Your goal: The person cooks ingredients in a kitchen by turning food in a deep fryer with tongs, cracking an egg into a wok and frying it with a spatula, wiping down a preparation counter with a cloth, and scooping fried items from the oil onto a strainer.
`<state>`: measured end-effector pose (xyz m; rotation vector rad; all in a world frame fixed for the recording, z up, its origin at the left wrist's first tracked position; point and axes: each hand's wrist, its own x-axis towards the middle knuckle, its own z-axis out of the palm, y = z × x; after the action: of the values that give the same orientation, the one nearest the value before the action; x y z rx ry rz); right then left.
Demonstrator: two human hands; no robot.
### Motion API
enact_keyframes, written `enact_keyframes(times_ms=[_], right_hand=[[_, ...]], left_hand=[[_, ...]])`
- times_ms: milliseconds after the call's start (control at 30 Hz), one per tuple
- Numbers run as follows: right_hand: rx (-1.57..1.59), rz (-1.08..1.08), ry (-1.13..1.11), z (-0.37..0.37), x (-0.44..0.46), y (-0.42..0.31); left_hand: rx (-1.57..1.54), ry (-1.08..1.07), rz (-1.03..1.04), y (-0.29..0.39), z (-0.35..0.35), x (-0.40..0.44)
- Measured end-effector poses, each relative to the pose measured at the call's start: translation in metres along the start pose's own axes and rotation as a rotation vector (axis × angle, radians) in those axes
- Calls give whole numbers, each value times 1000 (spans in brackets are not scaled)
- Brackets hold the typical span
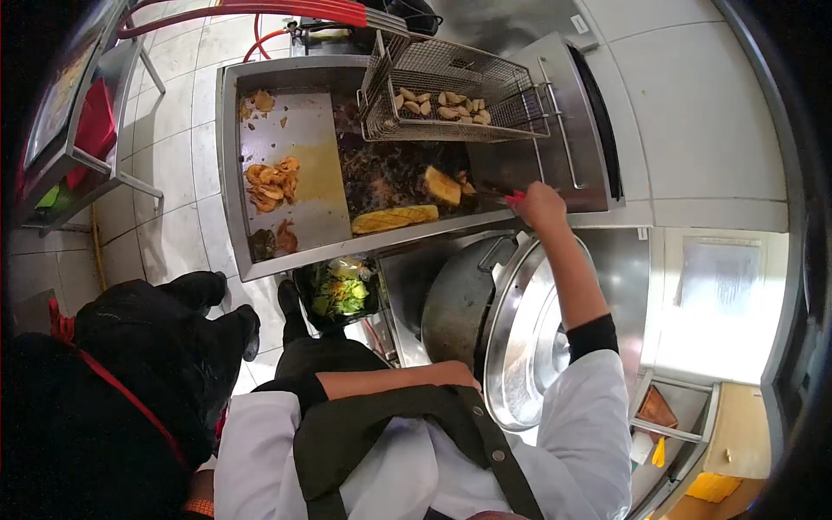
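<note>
Dark apron (342, 429) foremost. Right hand's (542, 208) fingers grasp a red-handled utensil (516, 198), projecting from them inside the fryer's (303, 263) near edge, toward yellow food (443, 185). Left hand's (456, 374) fingers: cannot tell.

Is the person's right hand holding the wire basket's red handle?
No: the right hand grips a separate red-handled tool, while the red basket handle extends away at the upper left.
</note>
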<state>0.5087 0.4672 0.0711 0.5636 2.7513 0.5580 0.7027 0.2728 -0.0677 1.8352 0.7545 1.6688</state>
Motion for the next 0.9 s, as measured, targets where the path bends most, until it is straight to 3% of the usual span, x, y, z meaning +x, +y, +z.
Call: enact_keyframes(times_ms=[100, 233, 367, 567, 767, 900], right_hand=[[-37, 10, -136, 48, 35, 3], [-62, 9, -96, 75, 43, 9], [-95, -71, -15, 16, 0, 9], [199, -319, 123, -68, -72, -46], [304, -609, 131, -68, -83, -148], [357, -598, 118, -69, -85, -157]], left_hand=[[43, 30, -15, -13, 13, -5], [6, -28, -10, -17, 3, -10], [20, -30, -31, -9, -5, -10], [51, -5, -53, -3, -11, -6], [60, -3, -63, -2, -8, 1], [60, 11, -75, 0, -9, 1]])
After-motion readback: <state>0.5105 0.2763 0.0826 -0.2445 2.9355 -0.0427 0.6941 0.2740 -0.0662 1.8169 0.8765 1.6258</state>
